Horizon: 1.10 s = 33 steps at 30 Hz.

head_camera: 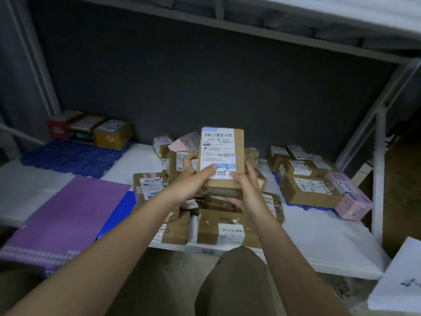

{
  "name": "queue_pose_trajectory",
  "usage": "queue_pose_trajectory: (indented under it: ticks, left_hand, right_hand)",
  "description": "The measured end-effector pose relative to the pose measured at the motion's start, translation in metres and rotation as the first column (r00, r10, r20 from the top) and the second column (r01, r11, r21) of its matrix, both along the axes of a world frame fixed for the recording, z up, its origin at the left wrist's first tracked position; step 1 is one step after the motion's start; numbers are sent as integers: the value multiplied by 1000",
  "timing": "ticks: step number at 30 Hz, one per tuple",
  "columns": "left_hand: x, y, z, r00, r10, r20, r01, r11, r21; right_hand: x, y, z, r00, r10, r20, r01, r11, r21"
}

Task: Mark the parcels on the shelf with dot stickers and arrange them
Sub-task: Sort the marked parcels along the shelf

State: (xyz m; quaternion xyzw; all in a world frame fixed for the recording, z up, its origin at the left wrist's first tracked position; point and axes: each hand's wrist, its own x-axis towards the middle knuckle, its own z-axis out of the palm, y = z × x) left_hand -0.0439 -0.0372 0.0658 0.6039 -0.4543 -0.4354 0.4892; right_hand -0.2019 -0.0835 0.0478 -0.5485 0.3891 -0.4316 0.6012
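Observation:
I hold a small brown cardboard parcel [222, 156] upright above the pile, its white shipping label facing me. A purple dot sticker [237, 157] sits at the label's right edge. My left hand [193, 179] grips the parcel's lower left, thumb pressed on the label. My right hand [247, 190] grips its lower right side and underside. Under my hands lies a heap of brown parcels [218, 226] on the white shelf [319, 242].
A purple sheet [68, 215] lies on the shelf's left over a blue one. Boxes [95, 131] stand on a blue plastic grid [75, 156] at the back left. More parcels [312, 179], one pink, are stacked at the right. A white shelf post [378, 179] rises on the right.

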Motion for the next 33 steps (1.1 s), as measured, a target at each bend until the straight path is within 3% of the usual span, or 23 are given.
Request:
queue_pose_trajectory:
  ticks: [4, 9, 15, 22, 26, 29, 33]
  left_hand:
    - [26, 16, 7, 998, 66, -6, -66, 997, -26]
    - [11, 6, 18, 993, 89, 79, -88, 996, -16]
    - [-95, -40, 18, 992, -108, 73, 105, 994, 35]
    - [-220, -95, -16, 964, -263, 38, 256, 957, 136]
    - [-262, -141, -39, 963, -257, 80, 240, 954, 178]
    - [-281, -184, -51, 977, -209, 44, 202, 970, 137]
    - [-299, -253, -58, 994, -111, 19, 110, 993, 52]
  right_hand:
    - [30, 2, 0, 992, 99, 78, -101, 994, 29]
    - [25, 3, 4, 965, -39, 259, 1, 990, 143]
    - [-70, -17, -2, 924, -322, 205, 279, 937, 209]
    - [-184, -50, -39, 871, -470, 141, 426, 867, 258]
    - [-217, -87, -67, 796, -561, 225, 493, 818, 295]
    - [-228, -127, -75, 720, -630, 290, 569, 776, 272]
    - [-236, -193, -74, 696, -649, 309, 617, 760, 205]
